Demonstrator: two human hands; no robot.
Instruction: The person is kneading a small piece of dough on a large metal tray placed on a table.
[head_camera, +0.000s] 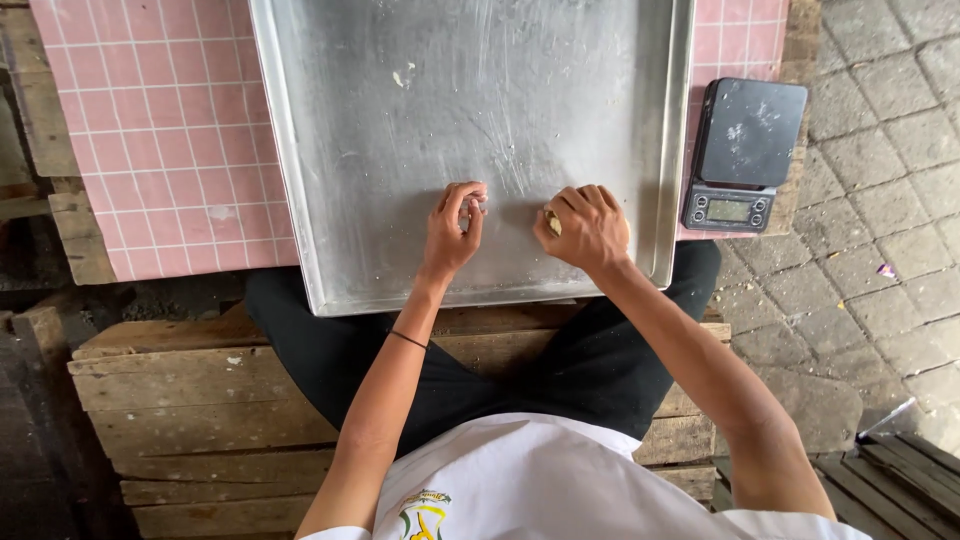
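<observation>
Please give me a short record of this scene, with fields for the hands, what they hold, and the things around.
left hand: on the metal tray, fingers pinching a small pale piece
right hand: closed on a small yellowish piece
tray: large, shallow, with scattered crumbs
scale: black, right of the tray
surface: pink checked cloth
seat: wooden pallet

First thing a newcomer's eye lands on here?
The big metal tray filling the top centre, resting on a pink checked cloth. At its near edge the left hand pinches a small pale lump and the right hand closes on another. A black kitchen scale sits right of the tray.
</observation>
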